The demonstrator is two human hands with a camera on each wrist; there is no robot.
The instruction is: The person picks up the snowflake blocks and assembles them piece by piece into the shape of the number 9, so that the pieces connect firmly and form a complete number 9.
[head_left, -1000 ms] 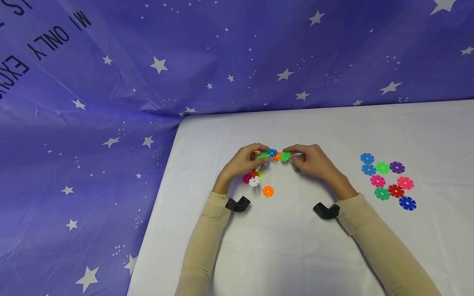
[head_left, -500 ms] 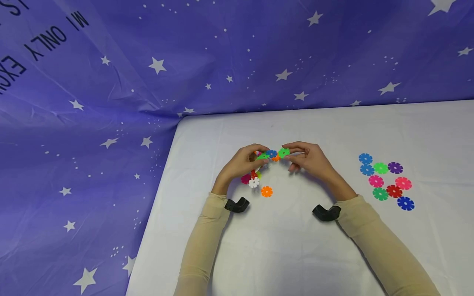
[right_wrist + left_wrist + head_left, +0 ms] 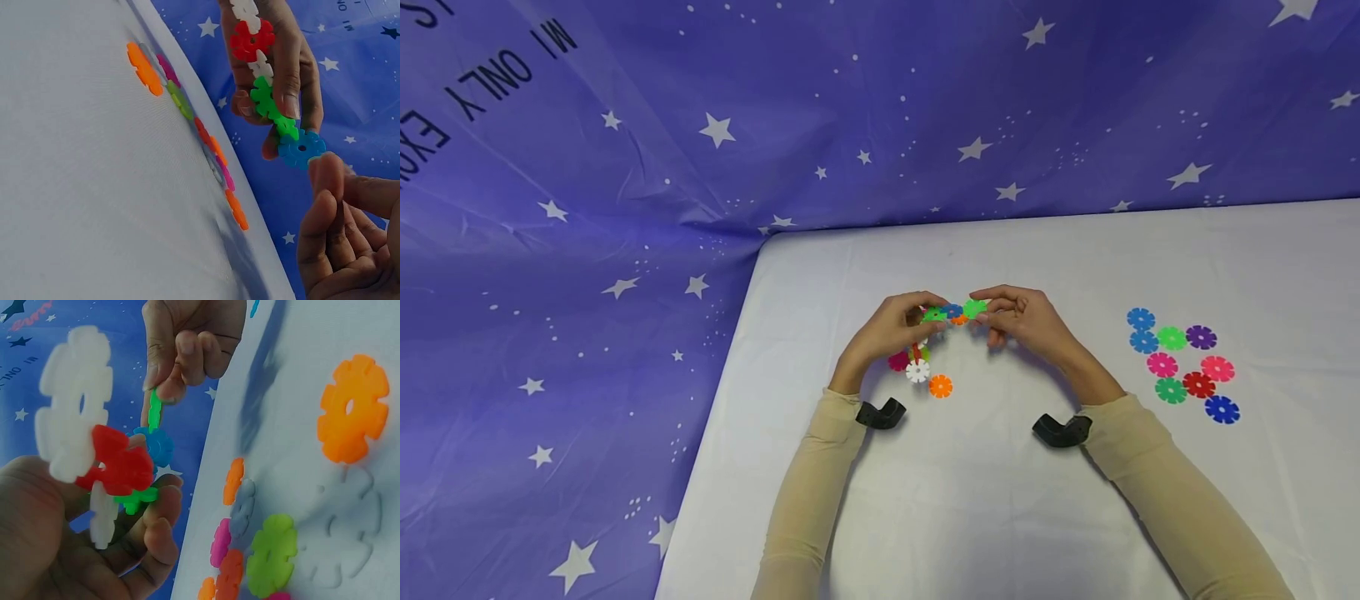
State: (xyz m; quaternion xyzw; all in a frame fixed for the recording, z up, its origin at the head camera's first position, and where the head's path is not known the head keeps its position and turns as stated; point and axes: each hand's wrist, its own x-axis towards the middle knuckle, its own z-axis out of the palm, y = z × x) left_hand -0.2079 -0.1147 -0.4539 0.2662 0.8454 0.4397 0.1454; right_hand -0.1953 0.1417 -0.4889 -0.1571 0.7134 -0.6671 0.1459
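Observation:
Both hands hold a chain of joined plastic snowflake discs (image 3: pixel 952 312) just above a white table (image 3: pixel 970 500). My left hand (image 3: pixel 925 317) grips the chain's left part, a green disc (image 3: pixel 137 499) between its fingers, with red (image 3: pixel 119 464) and white discs (image 3: pixel 75 403) hanging below. At the right end, my right hand (image 3: pixel 988 307) pinches a bright green disc (image 3: pixel 975 308), seen edge-on in the left wrist view (image 3: pixel 154 409), next to a blue disc (image 3: pixel 301 149). In the right wrist view my right hand (image 3: pixel 331 187) hides that green disc.
Loose discs lie under the left hand, among them an orange one (image 3: pixel 940 386) and a pink one (image 3: pixel 898 361). Several more discs (image 3: pixel 1180 362) are grouped on the table's right side. A purple star-print cloth (image 3: pixel 625 208) hangs behind and to the left.
My right hand has raised the bright green disc a little and drawn it closer to the left hand. The left hand and the loose discs have barely moved.

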